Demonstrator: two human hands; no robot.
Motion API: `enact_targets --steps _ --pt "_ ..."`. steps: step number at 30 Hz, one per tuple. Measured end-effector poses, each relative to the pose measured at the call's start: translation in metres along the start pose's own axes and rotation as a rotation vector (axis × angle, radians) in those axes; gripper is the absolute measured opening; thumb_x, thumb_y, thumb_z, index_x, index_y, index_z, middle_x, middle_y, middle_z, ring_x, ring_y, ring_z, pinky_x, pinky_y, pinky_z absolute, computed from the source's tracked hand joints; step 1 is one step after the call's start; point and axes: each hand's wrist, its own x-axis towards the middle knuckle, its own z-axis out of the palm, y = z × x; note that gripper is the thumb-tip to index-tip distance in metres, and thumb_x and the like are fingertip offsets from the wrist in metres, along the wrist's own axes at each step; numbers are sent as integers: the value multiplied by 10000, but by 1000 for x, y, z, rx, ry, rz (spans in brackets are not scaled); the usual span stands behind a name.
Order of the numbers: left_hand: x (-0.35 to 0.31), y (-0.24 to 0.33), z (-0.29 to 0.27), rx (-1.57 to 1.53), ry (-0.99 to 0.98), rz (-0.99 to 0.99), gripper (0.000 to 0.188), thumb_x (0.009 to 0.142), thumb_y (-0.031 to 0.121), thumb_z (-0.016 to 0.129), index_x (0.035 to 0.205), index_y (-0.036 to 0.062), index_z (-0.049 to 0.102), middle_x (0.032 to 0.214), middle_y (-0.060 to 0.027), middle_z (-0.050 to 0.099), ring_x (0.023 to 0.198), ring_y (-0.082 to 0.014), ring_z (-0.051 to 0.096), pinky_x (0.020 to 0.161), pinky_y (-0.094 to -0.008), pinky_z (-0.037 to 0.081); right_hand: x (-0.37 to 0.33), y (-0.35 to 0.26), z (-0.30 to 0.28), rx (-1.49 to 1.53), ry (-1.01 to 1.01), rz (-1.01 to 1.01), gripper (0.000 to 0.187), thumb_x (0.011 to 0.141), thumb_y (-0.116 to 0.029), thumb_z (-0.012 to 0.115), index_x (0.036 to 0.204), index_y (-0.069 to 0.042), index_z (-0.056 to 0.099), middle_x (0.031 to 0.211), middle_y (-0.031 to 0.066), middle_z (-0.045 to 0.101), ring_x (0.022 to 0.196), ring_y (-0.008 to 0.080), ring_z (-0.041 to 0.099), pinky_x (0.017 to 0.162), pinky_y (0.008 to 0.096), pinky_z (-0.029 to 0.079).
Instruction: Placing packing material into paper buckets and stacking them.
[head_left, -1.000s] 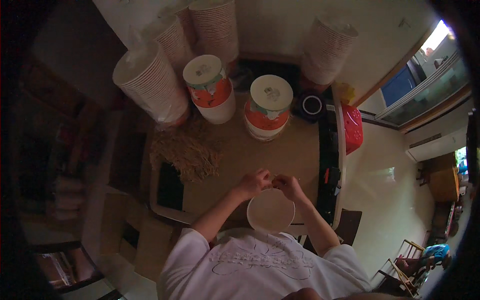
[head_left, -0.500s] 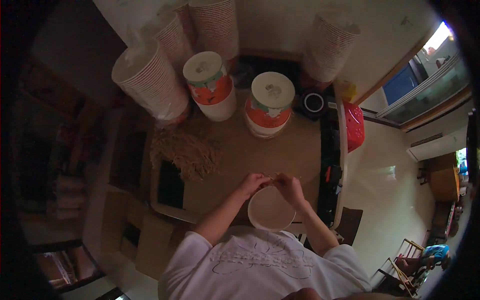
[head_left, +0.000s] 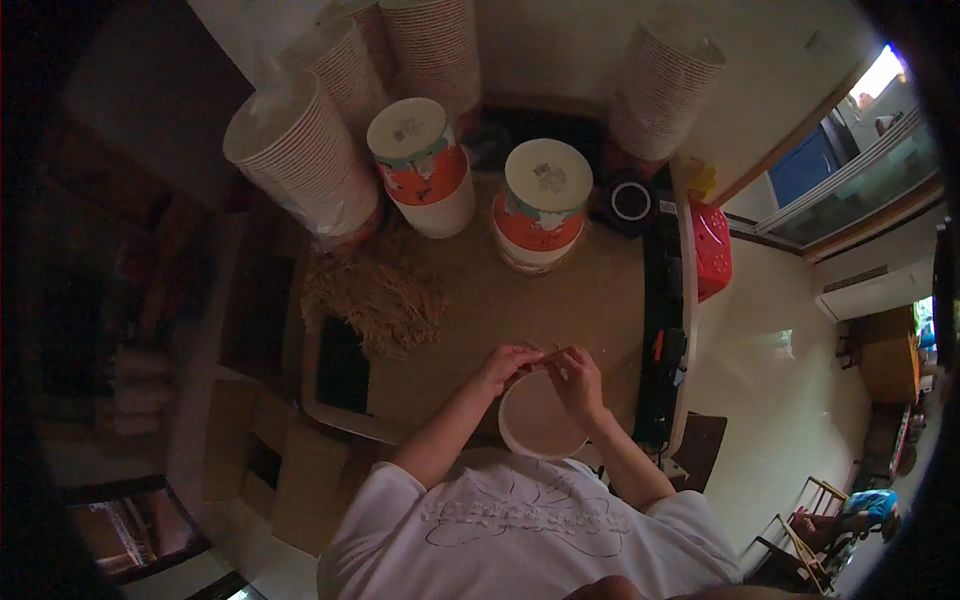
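My left hand (head_left: pixel 508 366) and my right hand (head_left: pixel 577 382) meet at the far rim of a white paper bucket (head_left: pixel 541 425), fingers pinched together. Between the fingertips is what looks like a thin tan cord, with loose ends poking out; its exact path is hard to make out. The bucket's open mouth faces up, close in front of my shirt. Farther left on the table lies a tangled heap of tan cords (head_left: pixel 385 300). Beyond my hands, two upturned stacks of buckets with orange and green print stand: a left stack (head_left: pixel 425 180) and a right stack (head_left: pixel 541 220).
Tall plastic-wrapped stacks of white buckets stand at the far left (head_left: pixel 295 165) and far right (head_left: pixel 662 95). A round black device (head_left: pixel 628 206) sits beside the right printed stack. Past the table's right edge is a red plastic basket (head_left: pixel 710 250). Cardboard boxes (head_left: pixel 320 490) stand at lower left.
My right hand has turned slightly, its fingertips now closer to the left hand's. The bucket has shifted very little; the cord ends between the fingers lie differently.
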Motion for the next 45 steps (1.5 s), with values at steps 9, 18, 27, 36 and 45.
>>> enact_targets --steps 9,18,27,36,45 --pt "-8 1 7 43 64 49 106 757 110 590 844 50 604 762 -49 604 676 -141 576 611 -267 474 -3 18 -4 183 -96 79 89 716 -48 599 802 -38 618 761 74 588 744 193 561 643 276 447" --pt "-10 -3 10 275 108 194 85 749 76 593 812 22 612 753 -25 598 672 -88 542 621 -239 449 8 36 0 648 -396 485 115 766 -68 580 845 1 627 777 49 619 709 87 537 647 235 440" --pt "-22 11 21 246 158 192 130 760 115 594 828 9 626 747 -30 607 680 -91 545 621 -241 449 6 38 5 477 -341 454 86 716 -54 620 775 8 617 696 37 603 663 78 530 598 230 438" --pt "-11 -1 9 299 143 226 123 736 111 625 805 10 639 737 -31 618 673 -84 549 612 -240 451 9 30 3 437 -336 452 75 711 -52 619 770 -5 616 693 45 602 652 75 521 599 228 437" --pt "-15 5 15 288 155 220 138 732 132 637 800 12 636 738 -23 616 663 -75 544 599 -228 444 9 28 2 354 -327 408 72 712 -56 620 765 -7 615 696 44 601 658 78 526 600 235 440"
